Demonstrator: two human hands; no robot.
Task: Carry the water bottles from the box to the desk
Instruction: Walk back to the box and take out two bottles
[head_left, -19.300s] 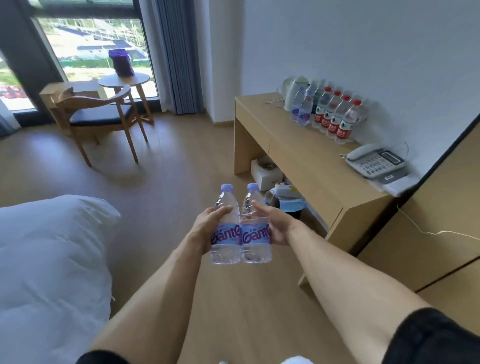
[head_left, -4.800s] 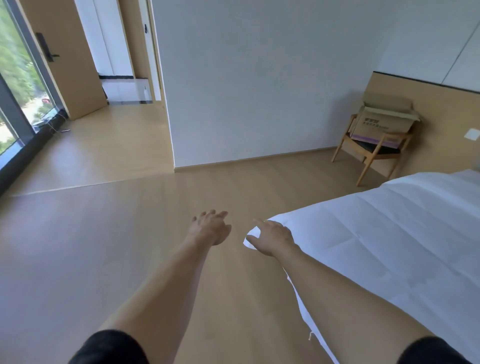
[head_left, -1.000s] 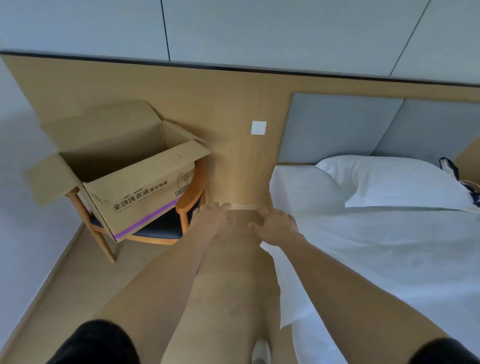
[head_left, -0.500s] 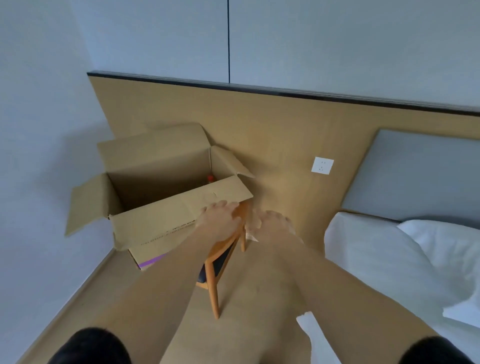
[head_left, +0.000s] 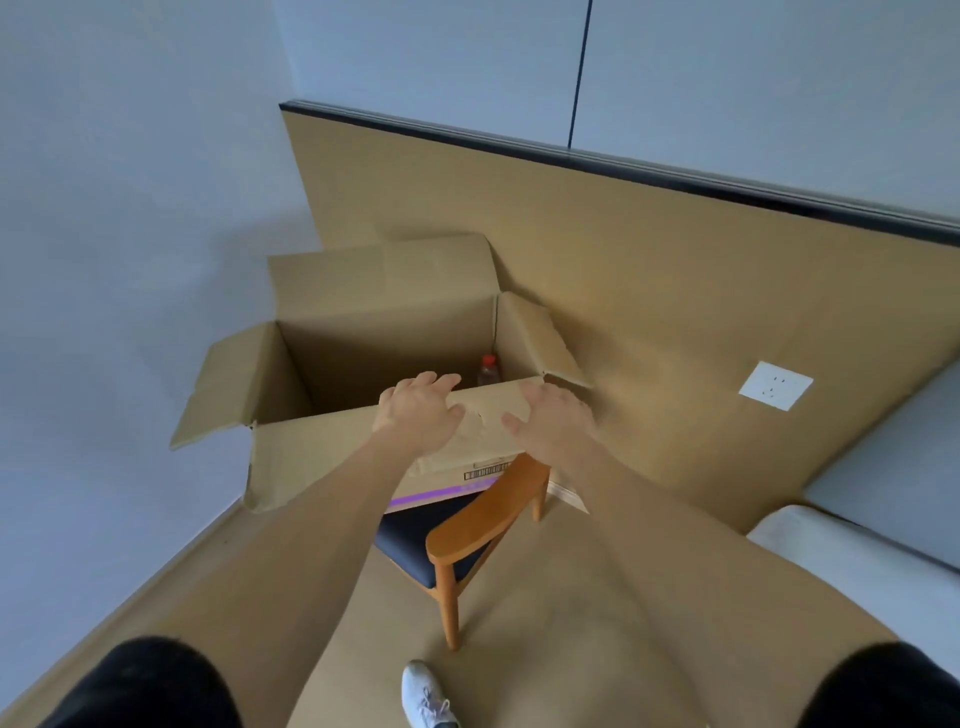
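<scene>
Inside the box (head_left: 363, 332), at 1 o'clock, only a bottle's (head_left: 489, 370) red-capped top showed; left hand (head_left: 418, 415) and right hand (head_left: 553, 423) hovered with relaxed, empty fingers.

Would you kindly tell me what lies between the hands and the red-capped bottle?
In the head view, only the box's near wall separates the left hand and right hand from the bottle.

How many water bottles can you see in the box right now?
1: a red-capped bottle stands in the far right corner of the cardboard box. The near wall hides the box floor, so more may be there.
</scene>
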